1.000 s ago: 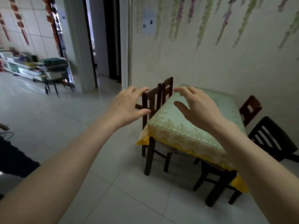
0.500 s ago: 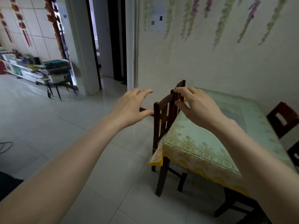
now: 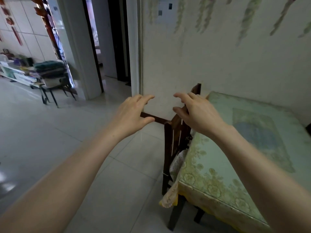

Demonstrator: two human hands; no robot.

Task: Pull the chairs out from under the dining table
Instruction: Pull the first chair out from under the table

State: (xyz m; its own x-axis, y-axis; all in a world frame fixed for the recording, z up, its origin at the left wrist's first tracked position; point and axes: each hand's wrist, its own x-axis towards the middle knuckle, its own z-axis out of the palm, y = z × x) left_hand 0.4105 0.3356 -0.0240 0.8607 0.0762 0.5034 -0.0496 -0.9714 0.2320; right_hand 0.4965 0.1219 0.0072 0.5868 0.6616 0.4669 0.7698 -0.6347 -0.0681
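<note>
A dining table (image 3: 218, 165) with a green and yellow flowered cloth fills the lower right. Two dark wooden chairs are tucked along its left side: the near chair (image 3: 173, 145) shows its slatted back, and the far chair (image 3: 196, 89) shows only its top behind my fingers. My right hand (image 3: 196, 113) hovers open just above the near chair's top rail, fingers curled, gripping nothing. To the left of that chair, my left hand (image 3: 133, 113) is open over the floor. Both chairs' seats are hidden under the table.
A wall with hanging flower strands (image 3: 244, 22) runs behind the table. A doorway (image 3: 109, 47) opens at the back. Pale floor tiles (image 3: 84, 140) stretch left of the chairs. A small stool stacked with cushions (image 3: 50, 71) and a low white shelf (image 3: 15, 74) stand far left.
I have walked closer to the table's left side. Both hands have come nearer to the near chair's back, the right now just over its top rail. The right-side chairs left the view.
</note>
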